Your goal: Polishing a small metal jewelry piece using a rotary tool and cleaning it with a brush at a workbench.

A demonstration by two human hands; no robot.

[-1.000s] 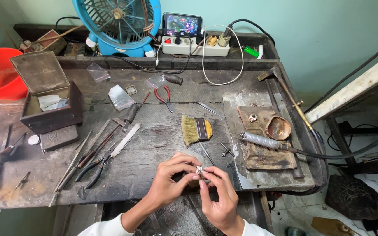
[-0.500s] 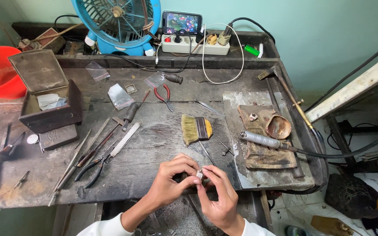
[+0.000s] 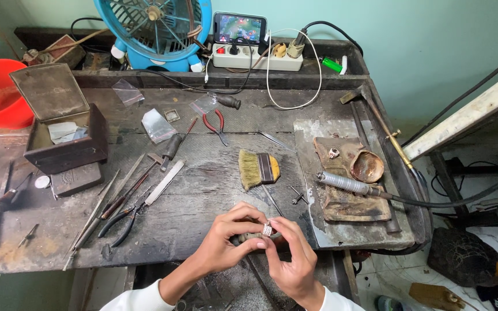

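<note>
Both hands (image 3: 260, 245) still pinch the small silver ring (image 3: 267, 229), barely shifted.

Flat brush (image 3: 259, 169), red-handled pliers (image 3: 215, 123), open wooden box (image 3: 64, 135), blue fan (image 3: 154, 26), rotary handpiece (image 3: 347, 184)

Both hands meet at the near edge of the dark, worn bench (image 3: 203, 190). The left hand (image 3: 226, 239) and the right hand (image 3: 292, 259) pinch a small silvery ring (image 3: 267, 228) between their fingertips, held just above the bench edge. Beyond them lies a flat brush (image 3: 257, 169) with pale bristles. To the left, files and pliers (image 3: 123, 222) lie side by side. To the right, a rotary handpiece (image 3: 344, 184) rests on a brown leather pad (image 3: 350, 190). An open dark box (image 3: 64, 147) sits far left, a blue fan (image 3: 157, 29) at the back.
</note>
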